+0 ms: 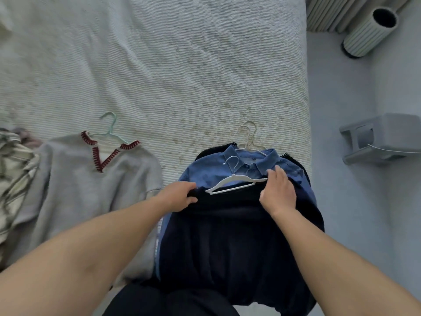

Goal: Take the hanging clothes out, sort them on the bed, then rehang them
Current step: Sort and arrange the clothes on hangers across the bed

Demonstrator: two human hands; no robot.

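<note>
No text, label, brand, number or sign can be read anywhere in the head view. A small pale tag sits inside the collar of the blue denim button-up shirt point(248, 166), but it is too small and blurred to make out any characters.
</note>
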